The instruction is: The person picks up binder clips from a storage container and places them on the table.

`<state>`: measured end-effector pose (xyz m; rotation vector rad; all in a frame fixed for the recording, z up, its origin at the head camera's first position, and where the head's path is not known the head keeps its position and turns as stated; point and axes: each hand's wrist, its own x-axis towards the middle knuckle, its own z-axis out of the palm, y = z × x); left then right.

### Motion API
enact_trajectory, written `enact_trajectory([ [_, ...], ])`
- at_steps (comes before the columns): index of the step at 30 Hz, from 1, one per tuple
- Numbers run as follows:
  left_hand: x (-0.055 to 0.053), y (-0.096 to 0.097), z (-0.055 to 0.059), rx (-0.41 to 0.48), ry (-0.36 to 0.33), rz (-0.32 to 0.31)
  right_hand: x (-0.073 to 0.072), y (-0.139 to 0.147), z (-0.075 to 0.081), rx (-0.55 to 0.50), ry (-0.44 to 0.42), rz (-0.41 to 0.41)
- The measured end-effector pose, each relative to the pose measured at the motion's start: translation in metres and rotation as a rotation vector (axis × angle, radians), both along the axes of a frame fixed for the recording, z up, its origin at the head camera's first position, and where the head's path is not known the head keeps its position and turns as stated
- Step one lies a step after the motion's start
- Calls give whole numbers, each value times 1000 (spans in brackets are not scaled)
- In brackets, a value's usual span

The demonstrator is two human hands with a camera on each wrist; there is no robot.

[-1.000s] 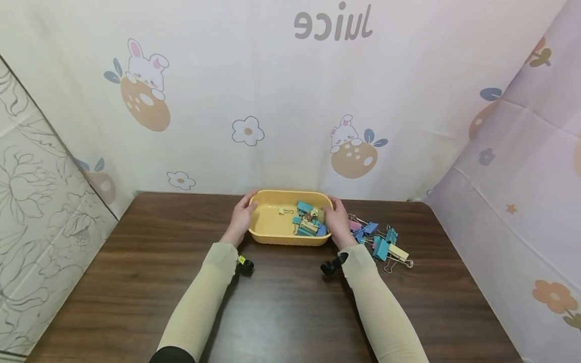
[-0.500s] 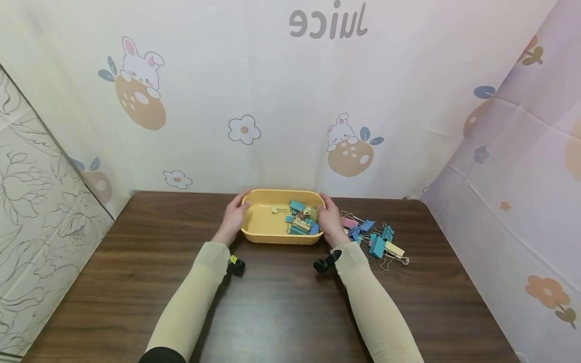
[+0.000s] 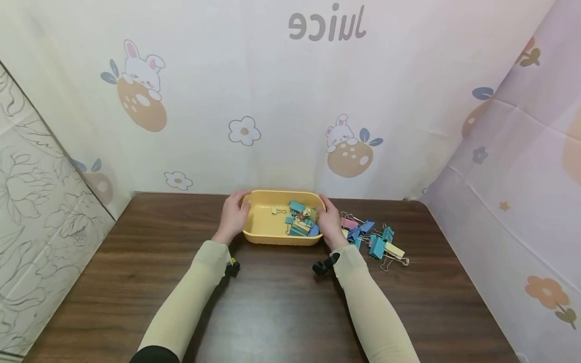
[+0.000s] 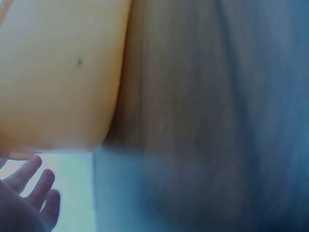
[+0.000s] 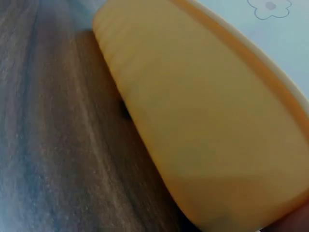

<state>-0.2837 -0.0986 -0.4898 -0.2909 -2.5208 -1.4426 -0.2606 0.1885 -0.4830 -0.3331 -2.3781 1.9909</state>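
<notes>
From where I stand, both hands have the yellow tray by its ends: the left hand [image 3: 232, 219] with its thumb at the rim, the right hand [image 3: 331, 222] gripping the opposite end. The yellow tray [image 3: 268, 225] sits near the back edge of the worktop [image 3: 281, 312], just in front of the patterned curtain [image 3: 272, 70]. Clips in the tray [image 3: 299, 229] bunch toward its right end, one small pale clip [image 3: 278, 210] lying apart. More loose clips [image 3: 376, 246] lie on the worktop just beyond the right hand. I'd call this step positioning the tray; the wrist views are too blurred to tell whether its base touches down. The next move seems to call for an even, level hold, clear of that loose pile.
</notes>
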Motion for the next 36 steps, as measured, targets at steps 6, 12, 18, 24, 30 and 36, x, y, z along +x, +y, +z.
enact_trajectory([
  [6,-3,2,12,-283,160,-27,0,1,-3,52,10,-5],
  [12,-5,1,31,-445,141,-154,-1,-1,-3,97,2,6],
  [18,-9,13,57,-510,30,-374,0,1,-3,126,14,11],
  [24,-20,26,69,-508,-131,-454,1,3,-1,129,18,18],
  [30,-35,34,67,-553,-195,-467,3,3,-1,117,26,18],
  [36,-46,39,55,-583,-211,-506,3,1,0,108,25,26],
])
